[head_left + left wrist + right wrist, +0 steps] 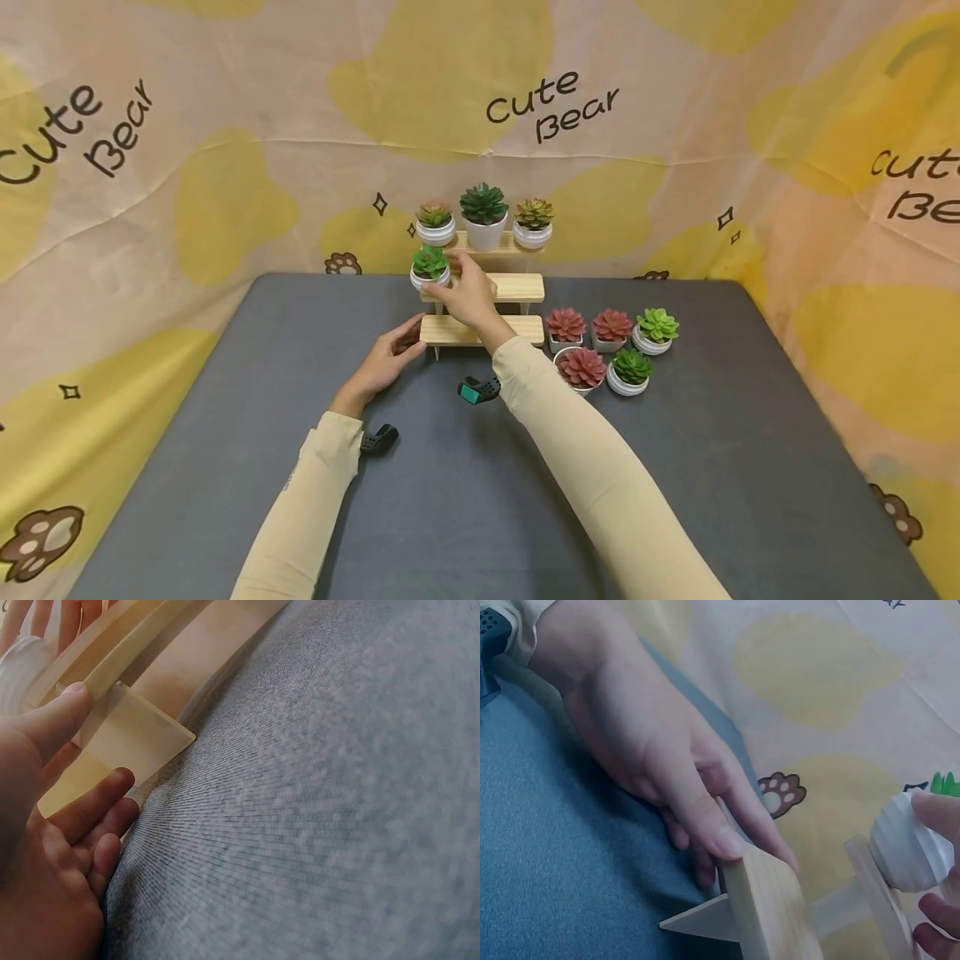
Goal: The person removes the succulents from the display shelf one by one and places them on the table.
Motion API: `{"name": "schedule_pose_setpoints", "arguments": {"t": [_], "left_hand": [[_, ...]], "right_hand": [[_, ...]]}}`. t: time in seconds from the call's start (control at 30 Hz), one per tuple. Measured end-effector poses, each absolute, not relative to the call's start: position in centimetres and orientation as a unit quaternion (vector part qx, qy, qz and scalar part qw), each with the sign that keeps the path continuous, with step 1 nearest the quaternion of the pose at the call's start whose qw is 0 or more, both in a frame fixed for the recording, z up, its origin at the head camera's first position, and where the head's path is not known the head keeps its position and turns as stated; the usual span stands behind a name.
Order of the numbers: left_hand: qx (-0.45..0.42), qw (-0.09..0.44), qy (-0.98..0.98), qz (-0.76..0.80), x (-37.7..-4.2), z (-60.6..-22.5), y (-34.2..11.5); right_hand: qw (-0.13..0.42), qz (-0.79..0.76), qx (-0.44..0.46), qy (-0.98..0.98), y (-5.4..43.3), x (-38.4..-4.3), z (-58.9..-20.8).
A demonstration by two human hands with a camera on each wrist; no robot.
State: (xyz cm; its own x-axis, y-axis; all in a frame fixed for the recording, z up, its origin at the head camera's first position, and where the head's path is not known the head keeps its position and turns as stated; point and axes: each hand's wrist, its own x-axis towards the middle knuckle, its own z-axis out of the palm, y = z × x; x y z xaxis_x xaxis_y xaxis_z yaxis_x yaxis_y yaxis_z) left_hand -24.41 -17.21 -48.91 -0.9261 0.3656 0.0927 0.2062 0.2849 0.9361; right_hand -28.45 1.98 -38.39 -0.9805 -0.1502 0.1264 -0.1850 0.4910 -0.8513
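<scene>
A three-tier wooden stand stands at the back of the table. My right hand pinches a small bright-green potted succulent by its white ribbed pot, at the left end of the middle tier. In the right wrist view the pot sits right at that tier's board. My left hand holds the left end of the lowest tier, the thumb on the board's edge and the fingers beside the leg. Three succulents line the top tier: a pinkish one, a dark green one and a yellow-green one.
Right of the stand, several potted succulents rest on the grey table: red ones, a light green one and a darker green one. A printed cloth hangs close behind the table.
</scene>
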Motion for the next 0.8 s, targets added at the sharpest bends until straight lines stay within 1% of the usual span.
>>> {"name": "schedule_pose_setpoints", "arguments": {"t": [0.37, 0.8], "left_hand": [[0.185, 0.068, 0.799, 0.567, -24.48, -48.92, -17.03], [0.181, 0.061, 0.801, 0.567, -24.58, -48.92, -17.30]], "right_hand": [[0.027, 0.468, 0.085, -0.879, 1.72, -28.70, -38.34], [0.000, 0.530, 0.098, -0.842, 2.66, -28.02, -37.87]]}}
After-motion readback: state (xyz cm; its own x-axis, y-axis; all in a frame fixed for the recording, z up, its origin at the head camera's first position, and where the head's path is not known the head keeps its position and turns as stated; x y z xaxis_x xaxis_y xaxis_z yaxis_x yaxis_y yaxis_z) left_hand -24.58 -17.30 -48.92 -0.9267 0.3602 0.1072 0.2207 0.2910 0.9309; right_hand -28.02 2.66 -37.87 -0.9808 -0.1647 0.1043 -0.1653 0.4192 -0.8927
